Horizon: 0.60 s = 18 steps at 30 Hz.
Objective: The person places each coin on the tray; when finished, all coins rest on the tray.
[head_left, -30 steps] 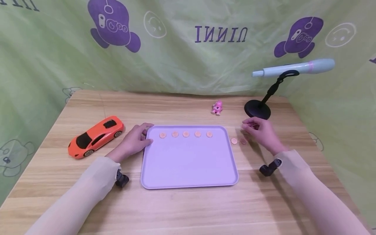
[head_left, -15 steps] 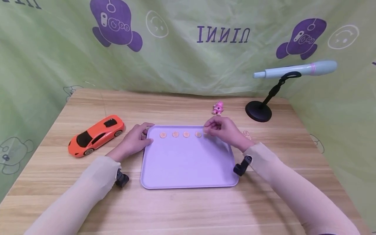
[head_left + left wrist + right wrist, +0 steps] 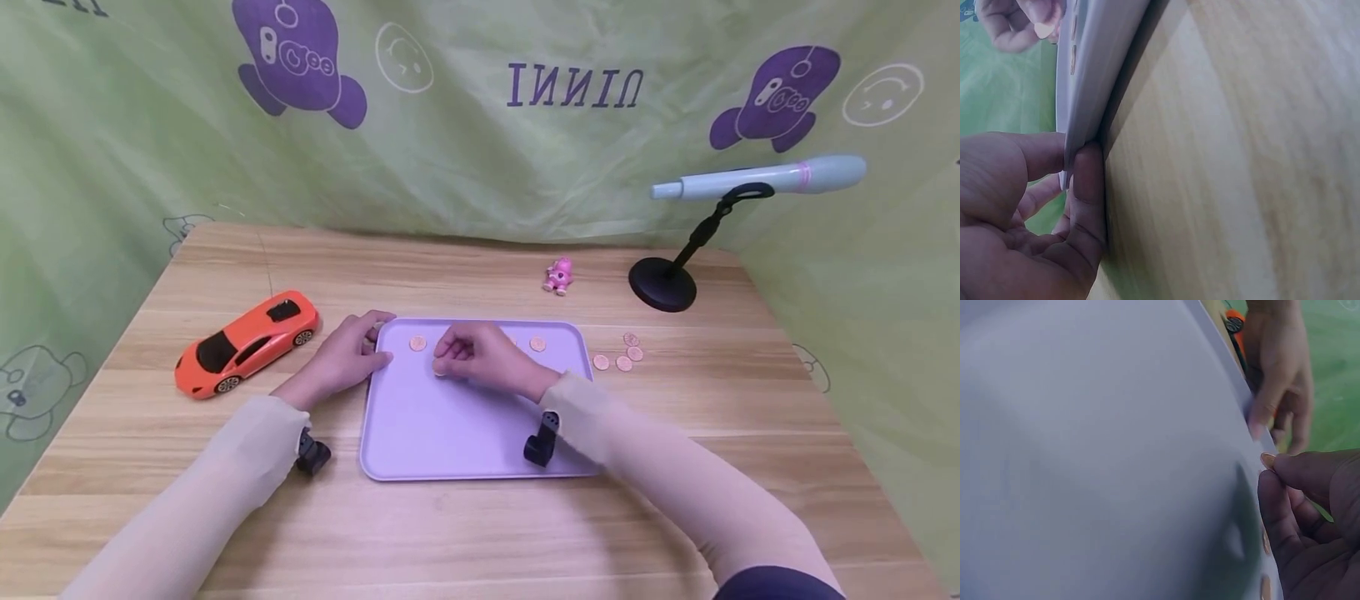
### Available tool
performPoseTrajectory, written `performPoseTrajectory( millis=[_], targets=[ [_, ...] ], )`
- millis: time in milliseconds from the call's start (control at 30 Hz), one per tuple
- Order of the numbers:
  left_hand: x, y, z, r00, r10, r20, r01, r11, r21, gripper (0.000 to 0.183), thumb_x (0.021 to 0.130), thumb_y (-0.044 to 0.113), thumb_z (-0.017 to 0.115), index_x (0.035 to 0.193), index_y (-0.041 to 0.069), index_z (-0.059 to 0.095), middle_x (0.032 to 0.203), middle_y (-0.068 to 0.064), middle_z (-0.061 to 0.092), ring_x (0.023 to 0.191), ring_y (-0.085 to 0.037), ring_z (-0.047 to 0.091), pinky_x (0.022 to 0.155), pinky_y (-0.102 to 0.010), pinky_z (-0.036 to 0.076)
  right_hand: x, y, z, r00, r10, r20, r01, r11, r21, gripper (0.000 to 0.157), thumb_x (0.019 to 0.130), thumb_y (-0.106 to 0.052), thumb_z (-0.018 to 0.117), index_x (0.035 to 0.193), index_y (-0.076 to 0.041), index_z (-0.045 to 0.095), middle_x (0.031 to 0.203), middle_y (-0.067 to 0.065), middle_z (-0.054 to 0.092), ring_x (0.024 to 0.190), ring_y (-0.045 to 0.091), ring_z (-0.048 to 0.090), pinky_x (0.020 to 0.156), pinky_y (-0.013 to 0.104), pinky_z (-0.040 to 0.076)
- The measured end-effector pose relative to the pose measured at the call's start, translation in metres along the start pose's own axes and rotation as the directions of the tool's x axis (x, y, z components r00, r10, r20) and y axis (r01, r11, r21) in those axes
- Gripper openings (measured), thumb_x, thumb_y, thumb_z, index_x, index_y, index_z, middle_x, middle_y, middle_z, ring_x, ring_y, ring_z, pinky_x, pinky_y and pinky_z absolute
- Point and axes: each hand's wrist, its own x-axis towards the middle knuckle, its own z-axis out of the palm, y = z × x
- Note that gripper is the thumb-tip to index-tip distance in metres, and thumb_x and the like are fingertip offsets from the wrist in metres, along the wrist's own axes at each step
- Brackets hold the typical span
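Observation:
A lavender tray [image 3: 480,450] lies on the table, its left rim pinched between the thumb and fingers of my left hand [image 3: 348,354]. In the left wrist view that thumb [image 3: 1044,156] is on the rim, with a finger beneath it. Over the tray's upper left part, my right hand [image 3: 487,358] pinches a copper coin [image 3: 1269,460] between thumb and forefinger. A coin [image 3: 417,342] lies on the tray left of the right hand, another coin [image 3: 537,343] to its right. The right hand hides part of the row between them. Several loose coins [image 3: 624,363] lie right of the tray.
An orange toy car [image 3: 247,344] stands left of the left hand. Behind the tray is a small pink figure [image 3: 558,276]. A black stand [image 3: 663,284] at the back right carries a light blue microphone [image 3: 757,179]. A green curtain [image 3: 465,167] hangs behind the table.
From beside the tray's right edge, my right hand has moved left across the tray, over the coin row, and now holds a coin. My left hand has stayed on the rim.

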Motion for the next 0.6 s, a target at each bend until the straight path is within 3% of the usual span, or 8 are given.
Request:
performPoseTrajectory(
  millis=[233,600],
  targets=[
    [-0.001,-0.002,-0.001,0.998,0.059,-0.023,-0.059,0.998,0.006,0.06,0.098,0.007,0.067,0.153,0.002,0.045,0.125,-0.029,0.054,0.102,-0.034,0.067,0.086,-0.042,0.059,0.01,-0.009,0.024,0.996,-0.025,0.082,0.026,1.0,-0.011,0.009,0.094,-0.011,0.077,0.1,-0.005,0.073,0.09,0.006,0.071,0.08,0.004,0.062,0.075,0.017,0.054],
    [0.001,-0.001,0.0,0.998,0.06,-0.013,-0.06,0.998,0.006,0.06,0.098,0.008,0.067,0.154,0.002,0.044,0.125,-0.028,0.054,0.101,-0.033,0.066,0.085,-0.041,0.058,0.011,-0.018,0.031,0.995,-0.048,0.088,0.063,0.982,-0.178,0.006,0.096,-0.006,0.073,0.101,-0.003,0.071,0.09,0.007,0.071,0.08,0.004,0.06,0.076,0.015,0.051]
  ],
)
